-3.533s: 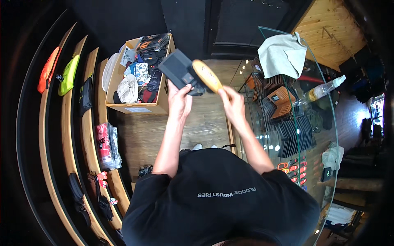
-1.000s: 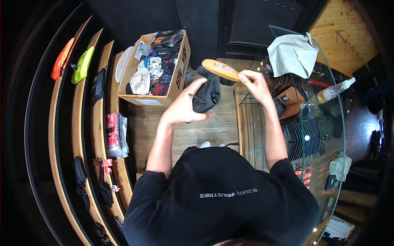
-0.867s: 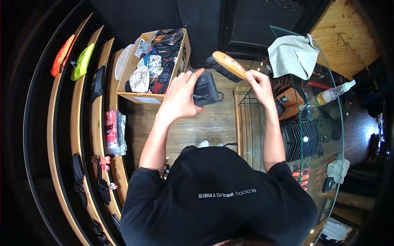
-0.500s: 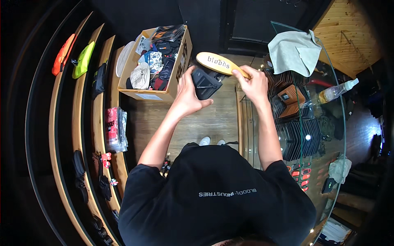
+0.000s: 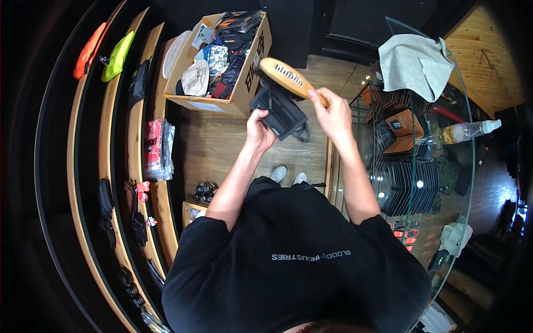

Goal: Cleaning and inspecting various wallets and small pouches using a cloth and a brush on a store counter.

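Note:
My right hand (image 5: pixel 334 117) is closed around the handle of a wooden brush (image 5: pixel 284 75) with a rounded oval back and dark lettering. The brush lies over the top of a small black pouch (image 5: pixel 284 116), and its bristle side faces away from me. My left hand (image 5: pixel 260 132) grips the pouch by its near left edge, thumb on top. A dark strap or flap hangs at the pouch's lower right corner. Whether the bristles touch the fabric I cannot tell.
A cardboard box (image 5: pixel 262 53) full of caps and packaged goods stands ahead on the left. Shelves with orange and lime pouches (image 5: pixel 118 56) line the left. A glass case on the right holds wallets (image 5: pixel 404 130); a grey cloth (image 5: pixel 413 66) and spray bottle (image 5: pixel 469 132) rest on it.
The brush has tilted, its far end shifting slightly up and left. The pouch has turned, and my left hand has moved from its left side to the near edge.

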Demonstrator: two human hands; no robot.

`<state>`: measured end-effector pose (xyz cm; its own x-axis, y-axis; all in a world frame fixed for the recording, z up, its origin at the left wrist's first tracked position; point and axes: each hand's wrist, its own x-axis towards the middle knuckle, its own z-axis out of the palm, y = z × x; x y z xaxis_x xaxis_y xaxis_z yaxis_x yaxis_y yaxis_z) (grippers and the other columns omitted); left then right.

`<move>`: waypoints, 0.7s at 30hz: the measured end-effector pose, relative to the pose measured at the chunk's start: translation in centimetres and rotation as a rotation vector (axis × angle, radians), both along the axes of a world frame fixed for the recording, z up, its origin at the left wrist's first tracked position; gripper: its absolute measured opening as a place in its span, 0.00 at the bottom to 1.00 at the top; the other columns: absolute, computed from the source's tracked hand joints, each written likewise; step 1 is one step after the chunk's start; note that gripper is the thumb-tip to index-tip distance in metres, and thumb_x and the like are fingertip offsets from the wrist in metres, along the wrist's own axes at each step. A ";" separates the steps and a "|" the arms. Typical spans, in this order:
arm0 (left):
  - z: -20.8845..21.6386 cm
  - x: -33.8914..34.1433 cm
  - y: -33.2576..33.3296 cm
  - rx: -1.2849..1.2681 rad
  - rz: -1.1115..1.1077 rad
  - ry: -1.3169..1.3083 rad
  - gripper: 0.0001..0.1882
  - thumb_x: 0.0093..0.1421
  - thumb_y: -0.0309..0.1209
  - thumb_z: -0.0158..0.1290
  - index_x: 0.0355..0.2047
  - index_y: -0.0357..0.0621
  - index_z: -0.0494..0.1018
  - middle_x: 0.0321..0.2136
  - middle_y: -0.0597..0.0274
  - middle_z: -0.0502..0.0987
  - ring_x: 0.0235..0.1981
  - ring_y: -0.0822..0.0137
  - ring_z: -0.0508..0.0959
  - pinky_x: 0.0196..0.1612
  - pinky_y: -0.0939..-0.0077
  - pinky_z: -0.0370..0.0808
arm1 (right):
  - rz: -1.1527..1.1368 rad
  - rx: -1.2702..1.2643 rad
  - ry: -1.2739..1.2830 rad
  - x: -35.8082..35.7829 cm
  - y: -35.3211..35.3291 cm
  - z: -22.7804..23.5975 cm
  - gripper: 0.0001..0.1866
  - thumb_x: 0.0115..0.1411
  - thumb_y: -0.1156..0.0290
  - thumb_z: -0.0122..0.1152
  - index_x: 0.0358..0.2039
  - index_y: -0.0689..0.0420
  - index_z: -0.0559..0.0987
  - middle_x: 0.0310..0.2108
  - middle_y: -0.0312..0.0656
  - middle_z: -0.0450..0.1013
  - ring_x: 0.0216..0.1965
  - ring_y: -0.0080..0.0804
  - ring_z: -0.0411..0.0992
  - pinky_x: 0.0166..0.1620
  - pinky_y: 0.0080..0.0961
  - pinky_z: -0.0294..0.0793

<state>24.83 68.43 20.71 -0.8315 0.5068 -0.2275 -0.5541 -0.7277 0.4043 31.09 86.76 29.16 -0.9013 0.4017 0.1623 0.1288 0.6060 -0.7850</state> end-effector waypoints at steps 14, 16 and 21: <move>-3.4 -0.8 1.1 -0.111 0.186 -0.216 0.41 0.54 0.71 0.45 0.48 0.45 0.69 0.40 0.56 0.77 0.43 0.58 0.77 0.53 0.58 0.74 | 0.258 -0.200 -0.247 2.8 -0.5 -4.9 0.25 0.63 0.45 0.54 0.35 0.56 0.83 0.19 0.49 0.75 0.26 0.45 0.77 0.29 0.42 0.72; -4.0 -0.7 0.5 0.005 0.101 -0.101 0.45 0.52 0.75 0.39 0.48 0.46 0.67 0.40 0.52 0.76 0.42 0.56 0.77 0.50 0.59 0.75 | 0.252 0.018 -0.298 2.8 -1.4 -5.6 0.25 0.63 0.44 0.53 0.37 0.54 0.83 0.19 0.48 0.75 0.27 0.43 0.77 0.31 0.41 0.72; -1.1 0.1 0.5 -0.135 0.077 0.044 0.43 0.58 0.72 0.36 0.60 0.51 0.62 0.49 0.56 0.74 0.46 0.60 0.77 0.51 0.58 0.76 | 0.023 0.076 -0.183 -2.8 -2.2 -6.0 0.25 0.64 0.44 0.51 0.32 0.54 0.82 0.20 0.49 0.76 0.25 0.47 0.78 0.30 0.44 0.74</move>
<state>24.96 68.91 19.58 -0.8774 0.4083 -0.2520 -0.4785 -0.7048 0.5238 28.27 84.55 23.12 -0.9274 0.3733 0.0237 0.2506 0.6672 -0.7015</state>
